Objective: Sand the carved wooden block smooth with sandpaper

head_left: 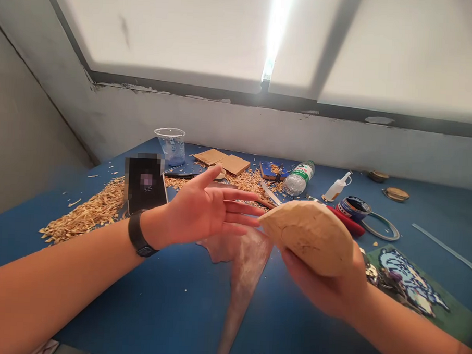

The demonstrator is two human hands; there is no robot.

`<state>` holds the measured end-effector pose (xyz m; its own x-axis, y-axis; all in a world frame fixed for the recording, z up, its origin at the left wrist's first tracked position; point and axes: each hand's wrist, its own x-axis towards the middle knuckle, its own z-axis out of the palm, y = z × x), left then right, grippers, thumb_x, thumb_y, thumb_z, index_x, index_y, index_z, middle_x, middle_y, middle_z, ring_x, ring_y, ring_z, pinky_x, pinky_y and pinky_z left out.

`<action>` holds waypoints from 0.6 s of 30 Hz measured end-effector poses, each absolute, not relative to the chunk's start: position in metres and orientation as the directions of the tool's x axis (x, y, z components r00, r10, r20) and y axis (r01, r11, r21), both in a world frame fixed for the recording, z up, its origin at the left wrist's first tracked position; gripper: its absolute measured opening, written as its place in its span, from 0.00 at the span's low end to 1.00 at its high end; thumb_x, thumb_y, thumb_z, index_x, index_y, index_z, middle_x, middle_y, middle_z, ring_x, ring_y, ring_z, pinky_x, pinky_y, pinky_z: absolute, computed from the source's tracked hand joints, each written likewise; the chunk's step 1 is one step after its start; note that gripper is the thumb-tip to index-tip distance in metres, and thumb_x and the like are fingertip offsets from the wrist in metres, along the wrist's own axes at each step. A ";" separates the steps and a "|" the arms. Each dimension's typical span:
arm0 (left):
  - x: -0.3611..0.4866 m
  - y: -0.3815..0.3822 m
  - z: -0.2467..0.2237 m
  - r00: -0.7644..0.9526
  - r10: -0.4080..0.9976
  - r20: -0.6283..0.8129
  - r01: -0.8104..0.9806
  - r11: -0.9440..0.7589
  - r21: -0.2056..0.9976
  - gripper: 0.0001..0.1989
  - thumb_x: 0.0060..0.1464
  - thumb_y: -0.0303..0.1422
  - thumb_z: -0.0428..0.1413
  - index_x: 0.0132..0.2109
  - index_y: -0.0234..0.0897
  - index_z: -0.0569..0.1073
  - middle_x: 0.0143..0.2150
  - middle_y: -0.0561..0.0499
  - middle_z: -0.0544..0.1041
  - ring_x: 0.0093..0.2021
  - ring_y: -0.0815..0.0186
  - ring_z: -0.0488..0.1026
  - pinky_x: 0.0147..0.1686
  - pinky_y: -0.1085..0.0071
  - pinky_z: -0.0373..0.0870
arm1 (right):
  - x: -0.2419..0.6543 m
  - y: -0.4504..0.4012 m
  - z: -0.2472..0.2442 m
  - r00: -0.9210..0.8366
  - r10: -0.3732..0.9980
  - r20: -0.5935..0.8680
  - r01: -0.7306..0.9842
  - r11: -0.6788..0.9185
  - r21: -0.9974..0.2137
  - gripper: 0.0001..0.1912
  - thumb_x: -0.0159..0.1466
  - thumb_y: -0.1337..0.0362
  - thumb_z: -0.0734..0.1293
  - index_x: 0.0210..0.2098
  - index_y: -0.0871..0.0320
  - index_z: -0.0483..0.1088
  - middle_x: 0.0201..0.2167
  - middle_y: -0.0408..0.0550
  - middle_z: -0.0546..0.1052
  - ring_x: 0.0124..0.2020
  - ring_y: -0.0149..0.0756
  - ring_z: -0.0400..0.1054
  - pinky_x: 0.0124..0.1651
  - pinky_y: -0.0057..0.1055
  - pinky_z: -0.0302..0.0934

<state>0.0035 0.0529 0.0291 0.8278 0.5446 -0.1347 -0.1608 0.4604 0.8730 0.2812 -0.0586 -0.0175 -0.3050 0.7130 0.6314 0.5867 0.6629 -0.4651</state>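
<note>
My right hand grips a pale carved piece of wood, rounded on one side and tapering to a point at the left. Faint pencil-like marks show on its face, and most of my fingers are hidden behind it. My left hand is open, palm showing, with the fingers stretched toward the wood's pointed end; whether they touch it I cannot tell. A dark watch is on the left wrist. Under the hands, a brownish piece of leather-like material lies on the blue table.
A heap of wood shavings lies left, beside a propped phone. Behind are a plastic cup, flat wooden boards and a lying bottle. At right are a glue bottle, an open tin and a patterned green mat.
</note>
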 end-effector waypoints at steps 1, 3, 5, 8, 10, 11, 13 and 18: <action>0.002 0.053 0.029 0.827 0.547 -0.131 -0.163 0.456 0.875 0.42 0.69 0.66 0.48 0.60 0.34 0.85 0.64 0.34 0.84 0.63 0.44 0.83 0.61 0.53 0.82 | 0.280 -0.058 -0.015 -0.271 0.692 0.669 0.597 0.666 -0.448 0.18 0.73 0.60 0.70 0.25 0.49 0.68 0.22 0.46 0.73 0.25 0.41 0.65 0.31 0.40 0.61; 0.001 0.054 0.030 0.827 0.551 -0.110 -0.154 0.412 0.898 0.43 0.72 0.65 0.43 0.60 0.34 0.85 0.63 0.35 0.85 0.64 0.45 0.84 0.62 0.54 0.82 | 0.277 -0.055 -0.011 -0.234 0.644 0.729 0.609 0.681 -0.406 0.18 0.72 0.63 0.71 0.25 0.51 0.69 0.21 0.45 0.73 0.23 0.38 0.65 0.28 0.38 0.61; 0.000 0.054 0.030 0.837 0.542 -0.079 -0.145 0.357 0.923 0.44 0.74 0.64 0.38 0.61 0.35 0.84 0.64 0.36 0.84 0.65 0.46 0.83 0.64 0.53 0.81 | 0.276 -0.053 -0.008 -0.219 0.627 0.748 0.621 0.681 -0.389 0.18 0.71 0.64 0.70 0.24 0.52 0.69 0.20 0.44 0.73 0.22 0.35 0.64 0.26 0.35 0.59; 0.000 0.054 0.031 0.850 0.523 -0.057 -0.142 0.333 0.932 0.46 0.76 0.63 0.34 0.63 0.33 0.82 0.66 0.36 0.83 0.66 0.49 0.82 0.64 0.55 0.80 | 0.277 -0.051 -0.007 -0.154 0.657 0.738 0.659 0.625 -0.419 0.21 0.72 0.64 0.70 0.22 0.54 0.68 0.18 0.44 0.72 0.21 0.34 0.64 0.26 0.34 0.57; 0.000 0.054 0.030 0.859 0.509 -0.052 -0.142 0.335 0.931 0.46 0.77 0.63 0.33 0.65 0.33 0.81 0.68 0.37 0.82 0.67 0.51 0.81 0.62 0.57 0.80 | 0.278 -0.052 -0.008 -0.107 0.677 0.728 0.678 0.585 -0.444 0.22 0.72 0.63 0.69 0.21 0.54 0.67 0.17 0.44 0.72 0.20 0.33 0.63 0.26 0.34 0.57; 0.000 0.054 0.030 0.866 0.498 -0.052 -0.139 0.338 0.931 0.46 0.77 0.62 0.32 0.66 0.34 0.81 0.69 0.37 0.81 0.68 0.52 0.81 0.62 0.58 0.79 | 0.278 -0.052 -0.009 -0.088 0.685 0.724 0.685 0.569 -0.455 0.23 0.73 0.62 0.69 0.21 0.54 0.67 0.17 0.44 0.71 0.20 0.32 0.63 0.26 0.33 0.56; 0.000 0.054 0.029 0.880 0.472 -0.046 -0.143 0.358 0.923 0.48 0.76 0.64 0.31 0.67 0.33 0.81 0.70 0.37 0.80 0.69 0.50 0.79 0.64 0.57 0.77 | 0.277 -0.052 -0.010 -0.056 0.696 0.716 0.688 0.546 -0.477 0.24 0.72 0.61 0.70 0.20 0.55 0.66 0.17 0.43 0.70 0.20 0.31 0.61 0.25 0.32 0.55; 0.000 0.054 0.028 0.942 0.333 -0.048 -0.121 0.469 0.875 0.56 0.71 0.69 0.28 0.70 0.28 0.77 0.71 0.36 0.80 0.72 0.40 0.74 0.68 0.52 0.69 | 0.274 -0.046 -0.011 -0.062 0.846 0.529 0.628 0.445 -0.638 0.25 0.71 0.56 0.69 0.20 0.56 0.63 0.16 0.39 0.61 0.21 0.27 0.52 0.24 0.30 0.47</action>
<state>0.0003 0.0539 0.0284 0.9419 0.3326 -0.0478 -0.1213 0.4693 0.8747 0.2738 -0.0459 -0.0111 -0.0621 0.8462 0.5293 0.6279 0.4453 -0.6383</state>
